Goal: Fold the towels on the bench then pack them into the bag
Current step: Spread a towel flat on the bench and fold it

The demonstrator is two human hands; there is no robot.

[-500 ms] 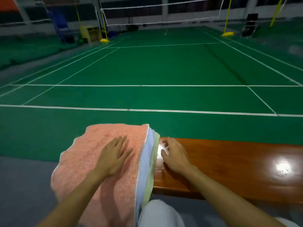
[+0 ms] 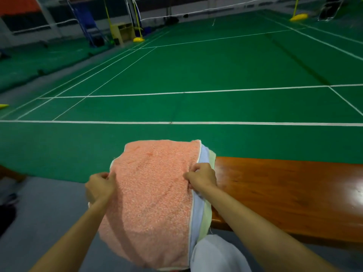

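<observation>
- Pink towel (image 2: 155, 183) lies topmost on a blue towel (image 2: 198, 216) and a green towel (image 2: 207, 213), draped over the counter (image 2: 284, 189) end.
- Left hand (image 2: 101, 185) pinches its left edge; right hand (image 2: 202, 178) pinches its right edge.
- Risk: the right pinch may catch the blue towel too, dragging all three off the counter onto the floor (image 2: 49, 213).

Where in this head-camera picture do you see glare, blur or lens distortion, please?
Head view: glare whitens the glossy bench at the right edge; the white court lines bow from the wide lens; the dark shapes at the left edge are smeared; the pink towel and the left hand and right hand gripping it look sharp.
</observation>
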